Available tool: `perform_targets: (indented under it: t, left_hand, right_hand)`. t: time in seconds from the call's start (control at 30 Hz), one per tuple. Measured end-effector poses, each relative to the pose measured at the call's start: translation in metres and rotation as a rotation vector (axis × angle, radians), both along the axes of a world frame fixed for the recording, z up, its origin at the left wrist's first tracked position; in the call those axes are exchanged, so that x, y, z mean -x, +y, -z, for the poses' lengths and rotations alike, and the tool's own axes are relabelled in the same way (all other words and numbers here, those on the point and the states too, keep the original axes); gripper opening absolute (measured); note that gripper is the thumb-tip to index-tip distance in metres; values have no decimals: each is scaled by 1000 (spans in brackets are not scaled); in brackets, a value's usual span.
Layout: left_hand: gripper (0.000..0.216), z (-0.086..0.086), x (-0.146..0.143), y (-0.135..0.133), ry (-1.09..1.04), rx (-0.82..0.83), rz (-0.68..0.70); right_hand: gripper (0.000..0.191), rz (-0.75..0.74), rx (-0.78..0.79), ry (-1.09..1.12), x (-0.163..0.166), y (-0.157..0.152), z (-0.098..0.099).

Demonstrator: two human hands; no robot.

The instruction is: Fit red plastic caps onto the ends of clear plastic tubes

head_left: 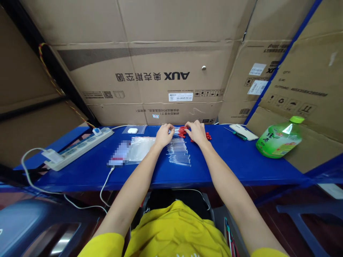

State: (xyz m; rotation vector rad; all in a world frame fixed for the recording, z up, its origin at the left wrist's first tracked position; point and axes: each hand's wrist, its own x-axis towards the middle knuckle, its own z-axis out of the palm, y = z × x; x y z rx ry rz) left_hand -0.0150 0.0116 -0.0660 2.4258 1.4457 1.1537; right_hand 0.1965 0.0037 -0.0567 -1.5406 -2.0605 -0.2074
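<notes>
Several thin clear tubes with red caps (182,131) lie in a row between my two hands on the blue table (227,160). My left hand (164,135) curls its fingers and thumb around the clear ends of these tubes. At the capped ends, my right hand (197,132) has its fingers bent and its thumb against the red caps. Just below the hands, a column of loose clear tubes (179,151) without caps lies side by side. Loose red caps (208,136) sit beside my right hand, partly hidden behind it.
Clear plastic bags (142,148) and a phone (119,152) on a cable lie left of the tubes. A white earphone case (132,130) sits behind them. The power strip (83,146) runs along the left. A green bottle (280,137) and a green-handled tool (239,135) are at right.
</notes>
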Motion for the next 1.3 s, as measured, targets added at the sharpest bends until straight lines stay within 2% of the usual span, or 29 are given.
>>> perform_targets:
  t: [0.1, 0.23, 0.33, 0.5, 0.6, 0.8, 1.03, 1.17, 1.3]
  left_hand:
    - [24, -3, -1, -3, 15, -101, 23]
    - [29, -5, -3, -5, 96, -29, 120]
    - [33, -4, -5, -7, 111, 41, 127]
    - [38, -4, -8, -11, 171, 129, 50]
    - [36, -6, -8, -12, 183, 157, 69]
    - [36, -11, -3, -9, 109, 194, 235]
    - [39, -9, -1, -4, 13, 210, 344]
    - [42, -10, -3, -5, -37, 248, 374]
    - [41, -12, -2, -9, -86, 294, 338]
  right_hand:
    - [14, -108, -53, 42, 1, -4, -4]
    - [19, -193, -96, 88, 8, -9, -6]
    - [23, -208, -110, 64, 15, -13, -7]
    - [23, -179, -85, -63, 24, -20, -9]
    - [23, -172, -69, -101, 26, -21, -8]
    - [22, -205, -62, -142, 27, -22, -7]
    - [22, -258, -72, -95, 30, -18, -4]
    - [22, -274, -77, -64, 30, -16, -2]
    - [20, -302, -50, 1, 28, -17, -1]
